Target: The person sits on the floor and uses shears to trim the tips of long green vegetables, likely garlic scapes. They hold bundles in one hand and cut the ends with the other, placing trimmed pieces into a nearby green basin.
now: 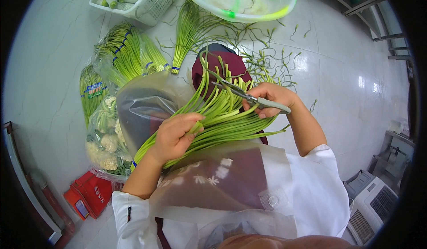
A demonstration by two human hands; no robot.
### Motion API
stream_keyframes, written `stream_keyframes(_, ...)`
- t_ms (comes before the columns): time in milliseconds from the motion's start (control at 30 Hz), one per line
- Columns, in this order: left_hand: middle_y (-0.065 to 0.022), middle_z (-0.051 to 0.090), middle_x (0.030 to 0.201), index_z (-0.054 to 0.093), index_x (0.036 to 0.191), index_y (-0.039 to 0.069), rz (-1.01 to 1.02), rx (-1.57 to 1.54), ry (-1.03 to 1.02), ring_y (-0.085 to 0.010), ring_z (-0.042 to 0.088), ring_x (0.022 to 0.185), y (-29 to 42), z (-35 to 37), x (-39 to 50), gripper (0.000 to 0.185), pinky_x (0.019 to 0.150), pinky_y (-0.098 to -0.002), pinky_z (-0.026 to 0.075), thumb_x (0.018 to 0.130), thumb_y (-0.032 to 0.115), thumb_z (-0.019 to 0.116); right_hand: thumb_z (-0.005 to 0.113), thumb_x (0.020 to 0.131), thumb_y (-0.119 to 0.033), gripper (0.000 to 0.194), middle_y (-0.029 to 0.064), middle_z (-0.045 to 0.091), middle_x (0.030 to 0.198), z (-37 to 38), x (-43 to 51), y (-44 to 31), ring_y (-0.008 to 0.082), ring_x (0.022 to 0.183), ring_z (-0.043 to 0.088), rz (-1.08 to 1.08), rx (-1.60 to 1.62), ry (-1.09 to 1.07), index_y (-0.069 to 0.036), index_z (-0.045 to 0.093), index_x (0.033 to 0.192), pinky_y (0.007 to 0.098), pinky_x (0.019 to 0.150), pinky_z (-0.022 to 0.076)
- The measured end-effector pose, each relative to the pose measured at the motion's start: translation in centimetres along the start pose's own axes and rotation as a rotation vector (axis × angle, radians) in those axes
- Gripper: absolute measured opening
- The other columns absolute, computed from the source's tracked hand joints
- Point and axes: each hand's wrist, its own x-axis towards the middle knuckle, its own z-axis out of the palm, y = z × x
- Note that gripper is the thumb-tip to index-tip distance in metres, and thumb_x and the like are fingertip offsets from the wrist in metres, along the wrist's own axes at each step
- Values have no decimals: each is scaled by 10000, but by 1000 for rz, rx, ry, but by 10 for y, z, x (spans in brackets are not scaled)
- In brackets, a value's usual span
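A large bunch of green garlic scapes (220, 125) lies across my lap, a blue band near its left end. My left hand (176, 137) rests on the bunch with a short green piece of scape (196, 127) between its fingers. My right hand (270, 99) holds scissors with grey handles (273, 105), their blades pointing up-left over the scapes' cut ends. One long curled scape tip rises near the blades. Cut scape tips (263, 60) are strewn over the floor beyond my knee, and a banded bunch of scapes (185, 32) lies there too.
A plastic basin (240, 17) and a white crate (143, 15) of net-wrapped vegetables stand ahead. At left are more bagged scapes (128, 55), a bag of cauliflower (108, 145) and a red box (90, 194). A grey-white appliance (373, 202) stands at lower right.
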Motion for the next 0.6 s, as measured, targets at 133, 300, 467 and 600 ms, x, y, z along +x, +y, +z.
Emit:
stream_keyframes(133,-160,657,1032,636,944,-20,-140,-44,12,-290,649,875,3,1,0,195,786,-340,505,750,-40,631,718,664,-82,413,-35,569,801,0,-7,0,62,697,471,29,-57,97,-28,614,1060,224,619,412)
stream_keyframes(300,-144,660,1048,636,984,-13,-195,-82,34,-251,648,908,0,-2,1,181,817,-313,495,805,3,654,728,630,-150,436,-7,568,754,-2,-11,-1,103,687,499,-20,-186,149,-38,622,1038,261,635,426)
stream_keyframes(467,-123,664,1058,638,993,-3,-252,-142,2,-217,644,925,-3,-6,0,166,841,-305,487,831,28,657,755,604,-252,436,42,602,742,-2,-7,-1,174,669,537,-91,-347,183,-40,637,967,309,672,431)
stream_keyframes(600,-99,654,1072,634,1009,3,-348,-204,-17,-187,627,948,-6,-13,-1,170,853,-304,482,841,29,646,698,674,-122,290,-19,570,732,1,-7,-2,78,654,478,-86,-398,229,-49,640,949,248,588,403)
